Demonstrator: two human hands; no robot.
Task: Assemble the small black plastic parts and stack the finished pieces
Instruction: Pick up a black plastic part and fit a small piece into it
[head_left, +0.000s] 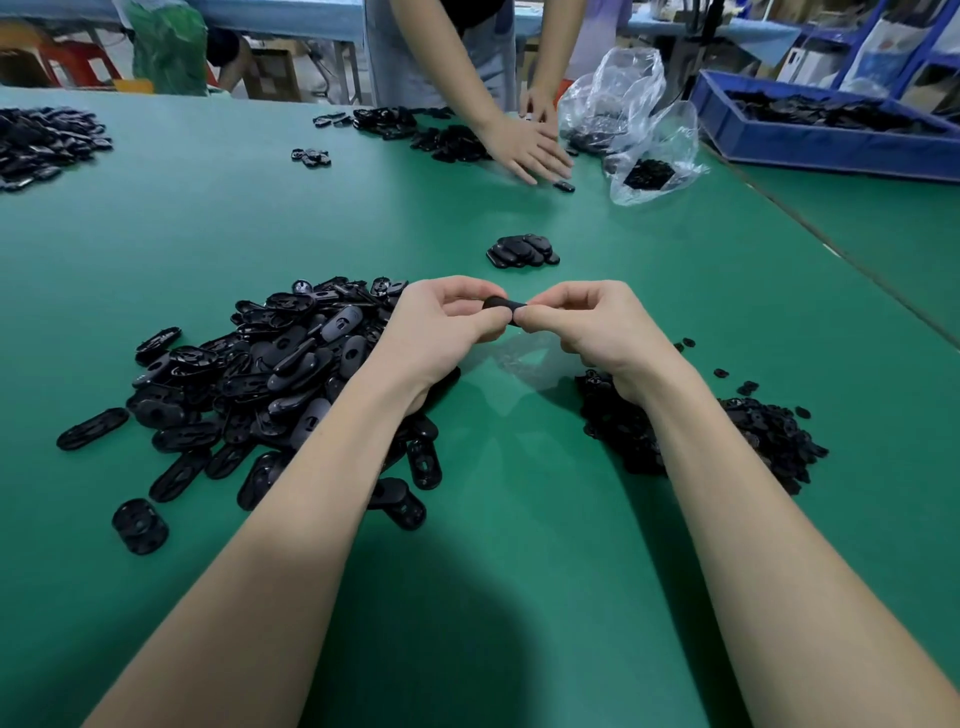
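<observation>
Forearms come in from 6 o'clock over bare green table (493, 597), so you have free room close in, and nothing near the front edge to knock. Your left hand (441, 327) and right hand (597, 332) meet at centre, fingers curled, each pinching one end of a small black part (501, 306) held just above the mat; it looks like you are pressing two pieces together there, raised so the thumbs can bear on it. At 9 o'clock, touching your left wrist, lies the big pile of oval shells (249, 384), within easy reach of that hand; strays trail toward 7 o'clock. At 3 o'clock, under your right wrist, sits the heap of smaller inserts (748, 436), likely feeding that hand. Beyond your hands at 12 o'clock the small stack of finished pieces (522, 252) stands apart with open mat all round, a straight reach forward. Farther off another person's hand (524, 148) presses flat by more parts, clear plastic bags (639, 130) at 1 o'clock, and a blue bin (779, 140) at 2 o'clock past the table seam
</observation>
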